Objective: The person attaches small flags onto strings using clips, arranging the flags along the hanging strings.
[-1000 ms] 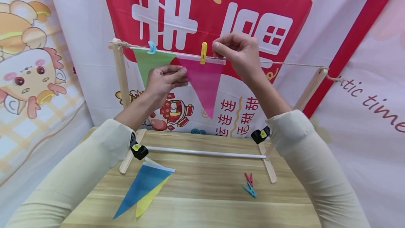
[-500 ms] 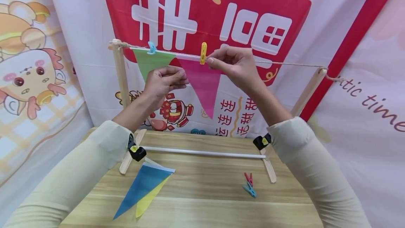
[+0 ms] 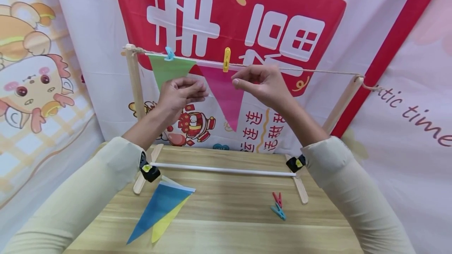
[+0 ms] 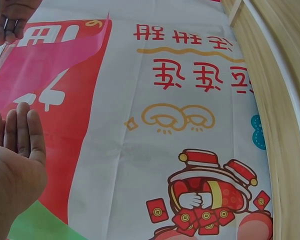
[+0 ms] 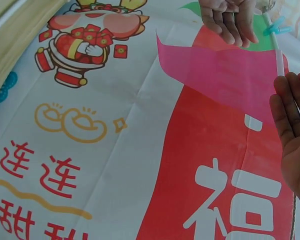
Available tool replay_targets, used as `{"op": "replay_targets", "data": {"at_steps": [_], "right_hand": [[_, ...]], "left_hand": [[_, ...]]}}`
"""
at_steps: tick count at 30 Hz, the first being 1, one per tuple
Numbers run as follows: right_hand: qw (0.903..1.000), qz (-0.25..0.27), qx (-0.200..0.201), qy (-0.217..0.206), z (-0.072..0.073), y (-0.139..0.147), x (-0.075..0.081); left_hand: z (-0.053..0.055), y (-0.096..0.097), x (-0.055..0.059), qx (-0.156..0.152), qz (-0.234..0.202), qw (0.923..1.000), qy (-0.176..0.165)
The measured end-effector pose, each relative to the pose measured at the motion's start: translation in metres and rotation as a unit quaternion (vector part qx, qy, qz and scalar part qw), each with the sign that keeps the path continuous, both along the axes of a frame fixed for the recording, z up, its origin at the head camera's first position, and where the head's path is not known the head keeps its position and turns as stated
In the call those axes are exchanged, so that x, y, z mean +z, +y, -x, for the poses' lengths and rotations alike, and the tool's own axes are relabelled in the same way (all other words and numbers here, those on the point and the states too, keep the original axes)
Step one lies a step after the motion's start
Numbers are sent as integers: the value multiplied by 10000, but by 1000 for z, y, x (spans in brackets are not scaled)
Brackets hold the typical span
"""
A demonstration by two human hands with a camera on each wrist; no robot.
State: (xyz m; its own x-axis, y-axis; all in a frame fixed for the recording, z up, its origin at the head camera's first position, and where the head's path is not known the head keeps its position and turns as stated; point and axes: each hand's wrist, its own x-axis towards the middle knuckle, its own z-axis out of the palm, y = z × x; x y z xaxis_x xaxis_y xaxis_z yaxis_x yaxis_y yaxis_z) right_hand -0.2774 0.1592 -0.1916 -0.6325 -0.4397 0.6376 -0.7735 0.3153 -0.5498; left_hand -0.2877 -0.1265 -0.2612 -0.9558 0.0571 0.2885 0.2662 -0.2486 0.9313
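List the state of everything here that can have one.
Green triangular pennant, hanging
Pink triangular pennant, hanging
Blue triangular pennant, lying flat
Yellow triangular pennant, partly covered
Light-blue plastic clothespin, clipped on
Yellow plastic clothespin, clipped on
Red plastic clothespin, unclipped
Teal plastic clothespin, unclipped
Brown twine, strung up
Left hand, empty
Right hand, empty

Right-hand curtain [image 3: 416, 183] reads "time" [image 3: 429, 125], preceded by a partial word ending "tic" [image 3: 393, 98]. White backdrop [image 5: 120, 165] carries red "连连" [image 5: 60, 175] and "甜甜" [image 5: 17, 220]. Its red panel [image 5: 180, 150] shows white "福" [image 5: 255, 187]; other big white lettering there in the head view is unclear.
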Motion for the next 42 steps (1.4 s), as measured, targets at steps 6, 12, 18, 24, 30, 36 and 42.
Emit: {"op": "replay_targets", "data": {"at_steps": [6, 12, 18, 24, 30, 36, 42], "right_hand": [[9996, -139, -216, -122, -1, 8, -9], [9985, -217, -316, -379, 1, 19, -22], [9981, -183, -299, -515, 1, 28, -34], [9976, -160, -409, -528, 0, 31, -42], [9978, -110, -463, -452, 0, 36, -50], [9963, -119, -578, -618, -2, 45, -61], [9955, 13, -668, -667, -4, 54, -76]], "left_hand": [[-2, -3, -9, 58, 238, 9997, 48], [-1, -7, -17, 58, 368, 9993, 44], [-1, -7, -22, 105, 596, 9982, 9], [-3, -7, -27, 33, 796, 9968, 6], [-4, -6, -35, -19, 1115, 9938, -41], [-4, -3, -43, -51, 1227, 9923, -150], [-8, -8, -53, -164, 1435, 9893, -207]]}}
